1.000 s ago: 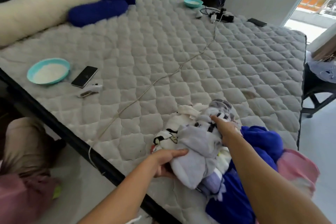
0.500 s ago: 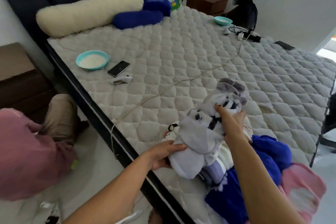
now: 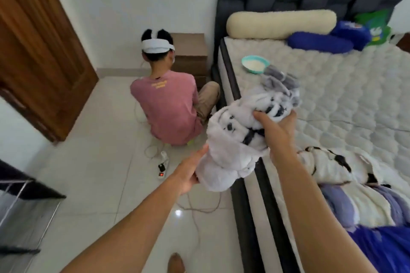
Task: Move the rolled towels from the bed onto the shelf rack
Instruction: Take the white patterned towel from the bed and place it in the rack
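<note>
Beside the bed (image 3: 332, 99), left hand (image 3: 188, 175) cups and right hand (image 3: 275, 131) pinches the grey towel (image 3: 235, 139), whose loose roll could unravel mid-carry.

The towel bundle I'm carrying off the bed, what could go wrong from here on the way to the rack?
1. The loose grey-white towel bundle is held only at its ends by the left hand and right hand; it may unroll or sag.
2. A power strip and cords lie on the floor ahead, a likely trip hazard.
3. A seated person is close to the path and could be bumped.
</note>
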